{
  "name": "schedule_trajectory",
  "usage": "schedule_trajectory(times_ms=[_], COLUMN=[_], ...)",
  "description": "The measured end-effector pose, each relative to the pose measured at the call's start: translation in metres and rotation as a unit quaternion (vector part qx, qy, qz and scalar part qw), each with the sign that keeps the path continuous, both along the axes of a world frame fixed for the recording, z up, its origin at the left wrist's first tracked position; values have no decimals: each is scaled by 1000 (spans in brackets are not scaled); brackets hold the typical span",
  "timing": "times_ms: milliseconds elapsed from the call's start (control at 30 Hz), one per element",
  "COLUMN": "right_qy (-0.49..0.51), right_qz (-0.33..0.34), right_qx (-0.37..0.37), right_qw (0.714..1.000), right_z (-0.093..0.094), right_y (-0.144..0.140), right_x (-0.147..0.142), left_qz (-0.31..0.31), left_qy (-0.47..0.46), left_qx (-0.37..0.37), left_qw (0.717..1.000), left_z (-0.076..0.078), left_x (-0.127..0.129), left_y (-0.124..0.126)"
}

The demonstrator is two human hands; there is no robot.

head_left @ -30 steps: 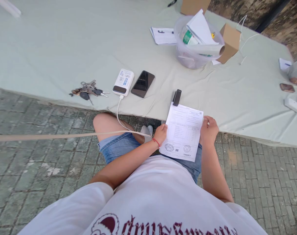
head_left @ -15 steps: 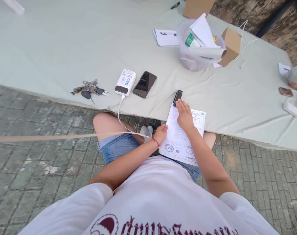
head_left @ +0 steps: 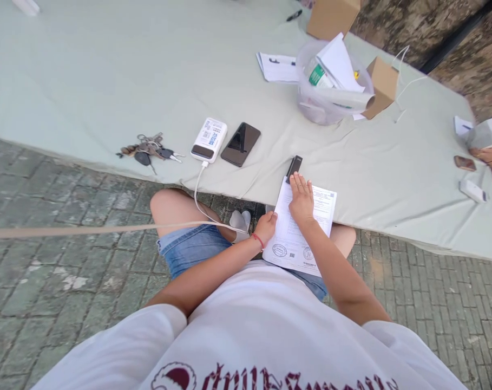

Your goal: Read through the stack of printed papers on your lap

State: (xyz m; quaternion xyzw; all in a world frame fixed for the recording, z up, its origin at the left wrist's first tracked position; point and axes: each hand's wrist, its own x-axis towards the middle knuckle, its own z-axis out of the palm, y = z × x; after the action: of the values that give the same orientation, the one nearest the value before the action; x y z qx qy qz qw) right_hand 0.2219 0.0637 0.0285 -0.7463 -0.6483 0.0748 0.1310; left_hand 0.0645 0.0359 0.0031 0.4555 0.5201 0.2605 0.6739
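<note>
A printed paper sheet (head_left: pixel 285 230) with round stamps lies across my lap and the table's front edge. My left hand (head_left: pixel 265 227) is closed on its left edge, thumb on top. At the sheet's top left corner a black stapler (head_left: pixel 295 164) rests on the tablecloth, its near end meeting the paper. My right hand (head_left: pixel 301 201) lies flat over the upper part of the sheet, fingers stretched out, fingertips at the stapler's near end. Whether the corner sits between the stapler's jaws is hidden by the fingers.
On the cloth-covered table (head_left: pixel 128 70) lie keys (head_left: pixel 148 149), a white power bank (head_left: pixel 209 140) with a cable (head_left: pixel 197 189), and a phone (head_left: pixel 241 144). Further back stand a plastic tub (head_left: pixel 310 111) with papers and cardboard boxes (head_left: pixel 381 86). Another person's hand (head_left: pixel 487 157) shows far right.
The view has shifted slightly, so the table things sit a little lower. My right hand's fingers have straightened a bit over the paper. My left hand keeps its hold on the edge.
</note>
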Motion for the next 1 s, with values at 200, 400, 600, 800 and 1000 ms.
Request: schedule_trajectory(times_ms=[200, 400, 600, 800, 1000], right_qy=[12, 56, 60, 288, 563], right_qz=[5, -27, -193, -346, -361], right_qx=[1, 50, 100, 40, -1], right_qw=[1000, 997, 974, 892, 744], right_z=[14, 14, 0, -23, -19], right_y=[5, -26, -122, -188, -173], right_x=[5, 25, 52, 39, 28], left_qz=[-2, -10, -4, 3, 21], left_qy=[-1, 0, -11, 9, -88], left_qx=[18, 20, 28, 45, -44], left_qw=[1000, 1000, 1000, 999, 995], left_z=[1, -8, -12, -12, -4], left_x=[-4, -16, -18, -19, -26], left_y=[1, -11, -14, -14, -15])
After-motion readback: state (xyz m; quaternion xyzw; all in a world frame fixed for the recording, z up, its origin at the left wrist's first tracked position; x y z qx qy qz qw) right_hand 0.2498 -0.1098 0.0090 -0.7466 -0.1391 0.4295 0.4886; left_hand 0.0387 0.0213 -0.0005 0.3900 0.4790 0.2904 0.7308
